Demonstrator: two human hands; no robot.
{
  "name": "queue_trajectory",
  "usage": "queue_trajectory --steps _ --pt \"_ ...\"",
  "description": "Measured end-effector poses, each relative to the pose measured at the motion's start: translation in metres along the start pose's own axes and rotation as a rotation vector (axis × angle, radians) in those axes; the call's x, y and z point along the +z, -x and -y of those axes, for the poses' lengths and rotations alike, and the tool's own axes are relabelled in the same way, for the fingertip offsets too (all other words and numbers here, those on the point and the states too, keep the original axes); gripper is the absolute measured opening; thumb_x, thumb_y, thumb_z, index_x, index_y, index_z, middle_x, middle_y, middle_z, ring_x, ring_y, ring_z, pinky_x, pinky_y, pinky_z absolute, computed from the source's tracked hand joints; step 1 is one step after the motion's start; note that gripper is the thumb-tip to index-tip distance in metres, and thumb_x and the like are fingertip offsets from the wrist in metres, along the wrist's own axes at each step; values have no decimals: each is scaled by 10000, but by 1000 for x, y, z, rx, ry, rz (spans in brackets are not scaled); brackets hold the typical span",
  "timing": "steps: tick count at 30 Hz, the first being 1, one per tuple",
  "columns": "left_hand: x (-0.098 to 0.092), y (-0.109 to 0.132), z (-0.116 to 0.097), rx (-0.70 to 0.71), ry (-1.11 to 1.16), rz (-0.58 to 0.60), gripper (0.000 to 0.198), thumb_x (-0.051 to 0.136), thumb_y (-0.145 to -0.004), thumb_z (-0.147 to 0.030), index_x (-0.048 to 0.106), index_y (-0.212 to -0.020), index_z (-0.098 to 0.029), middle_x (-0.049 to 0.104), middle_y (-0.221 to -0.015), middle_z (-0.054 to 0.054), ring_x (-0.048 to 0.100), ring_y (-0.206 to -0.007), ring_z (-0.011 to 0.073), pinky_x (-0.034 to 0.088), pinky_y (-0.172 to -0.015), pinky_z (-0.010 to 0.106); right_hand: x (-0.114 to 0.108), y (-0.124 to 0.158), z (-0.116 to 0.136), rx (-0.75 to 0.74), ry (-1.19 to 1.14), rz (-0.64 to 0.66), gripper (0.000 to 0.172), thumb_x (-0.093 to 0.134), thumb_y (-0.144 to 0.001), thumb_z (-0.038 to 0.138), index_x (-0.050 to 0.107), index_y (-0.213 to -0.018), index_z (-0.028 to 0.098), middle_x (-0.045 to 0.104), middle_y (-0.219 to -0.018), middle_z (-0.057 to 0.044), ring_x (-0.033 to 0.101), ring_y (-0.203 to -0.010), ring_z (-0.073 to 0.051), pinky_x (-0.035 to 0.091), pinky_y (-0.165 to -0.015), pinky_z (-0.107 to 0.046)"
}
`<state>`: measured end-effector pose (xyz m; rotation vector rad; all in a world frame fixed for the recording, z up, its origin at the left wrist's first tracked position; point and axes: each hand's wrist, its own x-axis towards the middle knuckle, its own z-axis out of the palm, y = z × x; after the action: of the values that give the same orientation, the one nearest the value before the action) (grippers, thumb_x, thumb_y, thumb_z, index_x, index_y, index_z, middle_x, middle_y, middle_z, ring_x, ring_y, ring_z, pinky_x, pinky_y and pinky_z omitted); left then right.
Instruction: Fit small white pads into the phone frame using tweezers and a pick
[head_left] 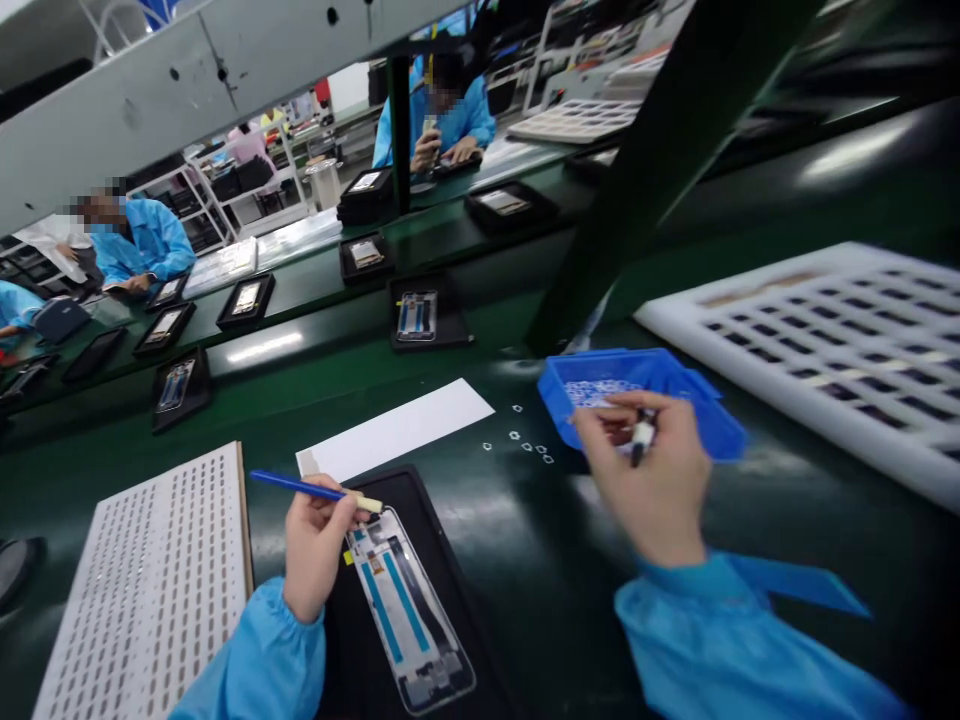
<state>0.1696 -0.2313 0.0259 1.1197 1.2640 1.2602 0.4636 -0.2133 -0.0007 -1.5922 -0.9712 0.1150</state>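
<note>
My left hand (315, 545) is closed around a blue stick tool (300, 487) whose pale tip rests at the top edge of a phone frame (409, 610). The frame lies in a black tray (442, 530) in front of me. My right hand (649, 470) is closed on a small black-and-white pen-like tool (640, 438), held at the rim of a blue parts bin (637, 385). Several tiny white parts (525, 440) lie loose on the green table between tray and bin.
A perforated white sheet (150, 590) lies at the left, a white paper strip (397, 430) behind the tray, a white compartment tray (832, 340) at the right. Black trays with phone frames (420, 315) ride the green conveyor. People in blue coats work across it. A dark post (637, 180) rises centre-right.
</note>
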Motion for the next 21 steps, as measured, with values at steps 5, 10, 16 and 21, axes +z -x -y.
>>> queue_trajectory --steps 5,10,16,21 --pt "-14 3 6 64 -142 7 316 735 -760 -382 521 -879 -182 714 -781 28 702 -649 153 566 -605 231 -21 -33 -28 -241 353 179 178 528 -768 163 589 -935 180 597 -801 -117 565 -827 -309 424 -720 -416" --pt "-23 5 11 172 -343 24 255 704 -789 -371 572 -885 -175 715 -841 49 714 -742 186 578 -653 252 15 38 16 -459 172 411 144 489 -903 147 583 -1003 191 636 -913 -78 582 -855 -229 448 -771 -343" --pt "-27 10 7 273 -479 56 179 688 -806 -331 619 -849 -172 727 -840 55 711 -777 198 571 -643 253 65 92 48 -608 12 812 285 512 -773 -30 577 -908 212 629 -776 15 571 -751 -157 429 -732 -267" --pt "-36 16 12 268 -556 66 139 651 -838 -303 650 -837 -164 722 -842 54 698 -761 178 557 -623 239 68 98 43 -510 -72 908 236 462 -788 -3 545 -878 199 614 -775 -18 549 -739 -187 410 -741 -325"
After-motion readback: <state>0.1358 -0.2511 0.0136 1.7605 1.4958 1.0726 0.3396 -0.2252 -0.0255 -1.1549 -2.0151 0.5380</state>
